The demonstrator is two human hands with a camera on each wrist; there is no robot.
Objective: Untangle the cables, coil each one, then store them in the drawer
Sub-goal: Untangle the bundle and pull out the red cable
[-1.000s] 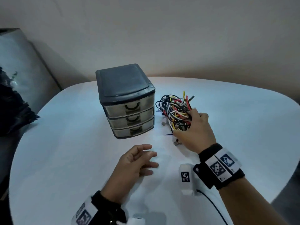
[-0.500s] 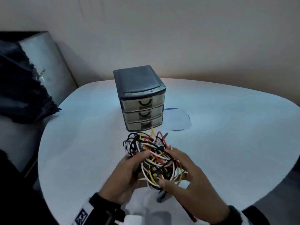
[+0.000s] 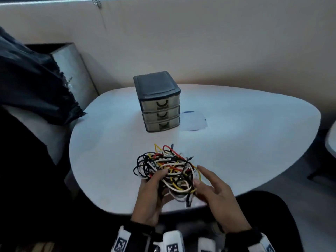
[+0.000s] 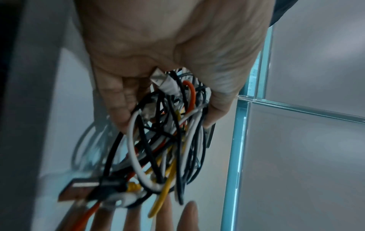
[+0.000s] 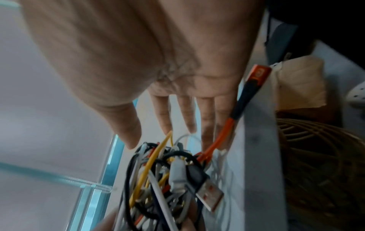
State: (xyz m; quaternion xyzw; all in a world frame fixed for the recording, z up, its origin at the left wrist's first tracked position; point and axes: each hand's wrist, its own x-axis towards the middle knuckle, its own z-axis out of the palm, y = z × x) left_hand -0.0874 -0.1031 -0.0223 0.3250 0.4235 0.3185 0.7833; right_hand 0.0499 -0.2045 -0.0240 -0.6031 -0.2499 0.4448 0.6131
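The tangle of cables (image 3: 166,168) is made up of black, white, yellow, red and orange strands. An orange-and-black plug (image 5: 254,78) is seen among them, and a silver metal connector (image 5: 210,196). The drawer unit (image 3: 158,101) is topped in dark grey, its three drawers pale translucent with black handles. The table (image 3: 245,135) is coloured white. Black-and-white square patterns are shown on the wrist bands (image 3: 120,242).
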